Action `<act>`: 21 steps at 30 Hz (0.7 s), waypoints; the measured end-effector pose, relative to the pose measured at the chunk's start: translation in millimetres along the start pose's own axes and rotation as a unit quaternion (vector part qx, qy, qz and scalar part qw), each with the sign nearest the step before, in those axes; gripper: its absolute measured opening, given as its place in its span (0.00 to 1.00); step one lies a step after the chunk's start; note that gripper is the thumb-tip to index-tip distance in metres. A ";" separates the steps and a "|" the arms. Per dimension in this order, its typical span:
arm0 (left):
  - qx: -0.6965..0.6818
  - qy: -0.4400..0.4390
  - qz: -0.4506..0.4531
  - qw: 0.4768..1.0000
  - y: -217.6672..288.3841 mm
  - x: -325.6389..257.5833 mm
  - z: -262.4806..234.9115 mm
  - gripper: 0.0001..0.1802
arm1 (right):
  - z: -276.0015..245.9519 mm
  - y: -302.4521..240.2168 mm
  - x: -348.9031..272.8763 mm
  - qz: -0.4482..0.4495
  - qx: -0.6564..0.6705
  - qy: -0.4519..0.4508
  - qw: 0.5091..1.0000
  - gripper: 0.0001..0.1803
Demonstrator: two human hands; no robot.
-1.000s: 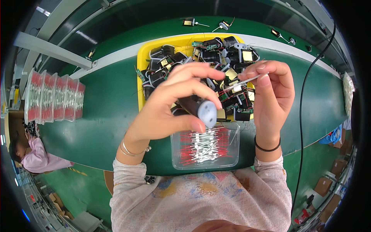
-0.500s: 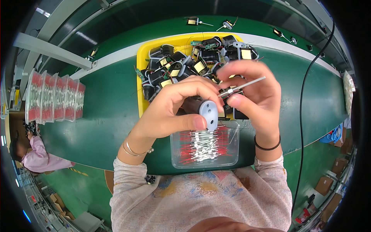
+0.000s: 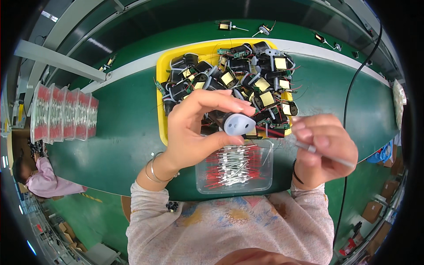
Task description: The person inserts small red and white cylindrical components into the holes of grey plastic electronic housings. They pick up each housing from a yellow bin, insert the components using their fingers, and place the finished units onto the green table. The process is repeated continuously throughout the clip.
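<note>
My left hand is closed round a dark cylindrical part with a pale grey, teardrop-shaped end cap. Small dark holes show in the cap, which faces me. Off to the right, my right hand pinches a thin white lead, blurred by motion, its pale end sticking out past the fingers. A faint red streak, perhaps wire, runs between the hands. Below them sits a clear plastic box of white leads with red ends. Behind is a yellow tray heaped with black cylindrical parts, circuit boards and wires.
Clear boxes of red-and-white leads stand in a row on the left of the green table. A black cable hangs down on the right. Loose assemblies lie on the green surface beyond. A person in pink is at far left.
My right hand has moved right and toward me, away from the left hand, with the thin white lead. The left hand has tilted the capped part so its cap points more sideways.
</note>
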State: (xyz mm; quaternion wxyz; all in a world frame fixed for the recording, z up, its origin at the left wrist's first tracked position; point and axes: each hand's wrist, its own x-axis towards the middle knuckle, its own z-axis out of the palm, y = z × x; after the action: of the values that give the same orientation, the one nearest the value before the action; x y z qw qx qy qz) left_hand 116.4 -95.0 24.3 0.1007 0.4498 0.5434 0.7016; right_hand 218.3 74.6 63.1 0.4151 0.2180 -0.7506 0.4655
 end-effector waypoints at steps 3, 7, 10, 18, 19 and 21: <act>0.012 -0.001 0.037 0.999 1.6 -3.4 -1.1 0.24 | 2.5 -6.2 1.9 0.007 -0.018 -0.030 0.999 0.14; 0.011 -0.006 0.043 0.999 1.8 -2.5 -0.2 0.24 | 5.2 -6.4 2.4 0.051 -0.022 -0.022 0.998 0.11; 0.049 -0.010 0.055 0.997 2.6 -2.7 -1.7 0.24 | 6.1 -6.3 2.2 0.057 -0.028 -0.011 0.998 0.10; 0.082 0.009 0.084 0.993 0.9 -4.7 -3.2 0.24 | 6.1 -13.2 3.0 0.035 -0.033 -0.035 0.998 0.11; 0.081 0.010 0.084 0.993 1.3 -4.3 -2.9 0.24 | 5.8 -14.4 3.3 0.035 -0.032 -0.039 0.998 0.11; 0.080 0.011 0.086 0.993 2.5 -3.5 -1.9 0.24 | 5.1 -14.7 3.5 0.040 -0.029 -0.041 0.998 0.11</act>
State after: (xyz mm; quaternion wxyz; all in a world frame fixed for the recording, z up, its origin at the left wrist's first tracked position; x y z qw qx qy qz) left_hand 117.9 -99.4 24.5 -0.0021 0.4936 0.5582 0.6670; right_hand 224.7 63.4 72.5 0.3715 0.1947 -0.7879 0.4508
